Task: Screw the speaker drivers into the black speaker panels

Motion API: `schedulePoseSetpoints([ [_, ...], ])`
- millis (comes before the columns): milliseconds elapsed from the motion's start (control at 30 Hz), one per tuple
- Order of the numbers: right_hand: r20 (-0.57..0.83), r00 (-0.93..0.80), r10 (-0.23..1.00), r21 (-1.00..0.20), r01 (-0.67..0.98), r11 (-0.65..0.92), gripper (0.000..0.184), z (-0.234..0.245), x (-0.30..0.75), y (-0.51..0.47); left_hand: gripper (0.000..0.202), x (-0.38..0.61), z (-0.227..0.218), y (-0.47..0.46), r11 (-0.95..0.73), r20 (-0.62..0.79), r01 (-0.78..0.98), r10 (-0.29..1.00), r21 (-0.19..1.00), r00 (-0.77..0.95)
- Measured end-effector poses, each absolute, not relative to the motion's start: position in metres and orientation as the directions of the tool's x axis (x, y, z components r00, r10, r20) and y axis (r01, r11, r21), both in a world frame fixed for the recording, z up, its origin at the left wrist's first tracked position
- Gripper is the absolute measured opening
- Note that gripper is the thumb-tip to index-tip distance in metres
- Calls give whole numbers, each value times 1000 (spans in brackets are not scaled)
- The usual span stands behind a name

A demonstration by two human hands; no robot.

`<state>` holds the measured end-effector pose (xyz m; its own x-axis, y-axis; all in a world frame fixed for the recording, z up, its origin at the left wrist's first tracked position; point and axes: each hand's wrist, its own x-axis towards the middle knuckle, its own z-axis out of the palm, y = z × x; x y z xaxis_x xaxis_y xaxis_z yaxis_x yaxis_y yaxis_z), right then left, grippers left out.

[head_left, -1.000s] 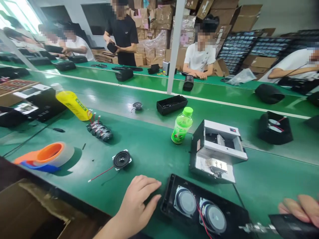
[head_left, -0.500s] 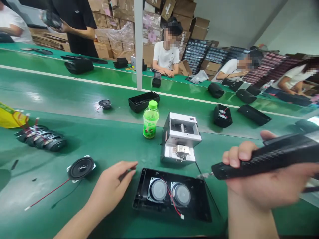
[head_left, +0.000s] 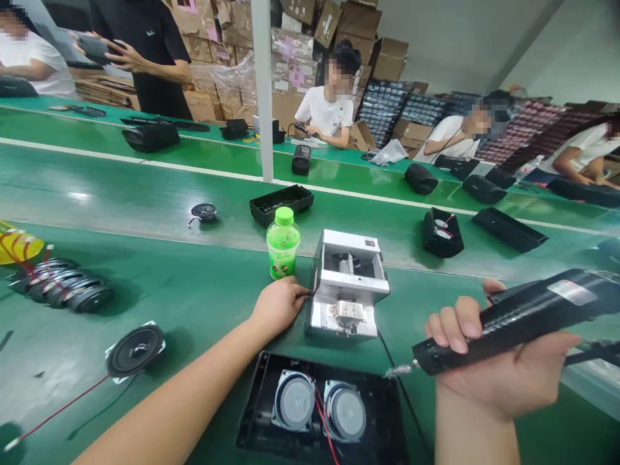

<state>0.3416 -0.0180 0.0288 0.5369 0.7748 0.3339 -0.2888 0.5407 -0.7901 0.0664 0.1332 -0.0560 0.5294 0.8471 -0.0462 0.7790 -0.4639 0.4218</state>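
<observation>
Your right hand [head_left: 494, 361] gripped an electric screwdriver [head_left: 527, 316]. Your left hand [head_left: 281, 305] curled beside the screw feeder [head_left: 340, 281], its hold unclear. The speaker housing [head_left: 380, 413] lay nearer you on the green bench [head_left: 203, 284].

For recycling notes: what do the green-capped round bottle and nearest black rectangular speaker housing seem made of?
Green-capped round bottle: probably glossy plastic, from its shiny, translucent-looking shoulder.
Black rectangular speaker housing: likely moulded plastic, satin, given ridged edges and faint sheen.

The view's lower edge cuts off the black housing [head_left: 380, 413].
</observation>
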Motion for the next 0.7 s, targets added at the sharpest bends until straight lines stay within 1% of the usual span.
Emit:
schedulePoseSetpoints([
  [167, 289, 528, 798, -798, -328, 506, 64, 28, 342, -18, 29, 67, -54, 128, -473, -56, 800, 848, 369, 527],
  [333, 332, 496, 802, -792, -316, 523, 66, 26, 339, -16, 28, 57, -53, 124, -474, -42, 816, 856, 332, 515],
  [467, 342, 481, 807, -770, -349, 534, 69, 25, 335, -15, 30, 48, -53, 125, -467, -42, 827, 863, 314, 503],
  [567, 334, 482, 810, -745, -392, 540, 67, 26, 333, -16, 33, 48, -54, 127, -449, -34, 825, 872, 343, 488],
  [633, 325, 481, 814, -733, -415, 538, 66, 26, 333, -17, 34, 49, -54, 128, -437, -15, 809, 877, 395, 481],
  [700, 315, 478, 820, -724, -437, 533, 65, 27, 335, -18, 33, 48, -53, 128, -432, 18, 769, 876, 470, 481],
])
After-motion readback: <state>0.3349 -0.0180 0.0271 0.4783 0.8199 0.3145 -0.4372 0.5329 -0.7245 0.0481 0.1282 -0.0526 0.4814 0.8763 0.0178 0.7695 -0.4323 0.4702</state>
